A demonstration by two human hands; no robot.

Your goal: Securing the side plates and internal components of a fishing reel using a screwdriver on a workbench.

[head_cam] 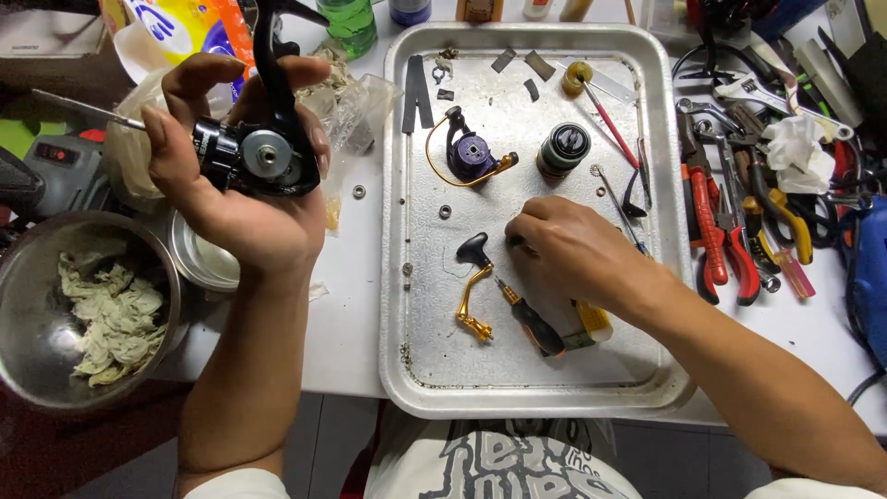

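The left hand (245, 199) is raised over the worktop's (356, 314) left side, palm up, fingers clamped around a black reel body (263, 152). The body's stem rises up and away from the palm, and a thin metal shaft (88, 108) sticks out leftward past the thumb, so the long axis lies roughly left to right across the hand. A round grey metal cap on the body's side faces the camera.

The right hand (573, 249) rests palm down in the middle of the metal tray (527, 393), well apart from the reel body, which lies to its left and higher in the view. Its fingers are curled together with the tips pressed at the tray surface; whether they pinch some small part cannot be told, since the knuckles hide it.

Just left of the right fingertips lies a gold crank handle (473, 291) with a black knob, its length running toward the person. A small screwdriver (531, 322) with a black grip lies slantwise below the hand, touching or nearly touching the wrist. Farther up the tray sit a purple rotor (471, 152) with a gold bail wire and a dark cylindrical spool (563, 148).

The tray is dull, scratched aluminium, speckled with grime and tiny washers. A steel bowl (37, 370) of greasy rags stands at the left; red-handled pliers (725, 240) lie among tools at the right.
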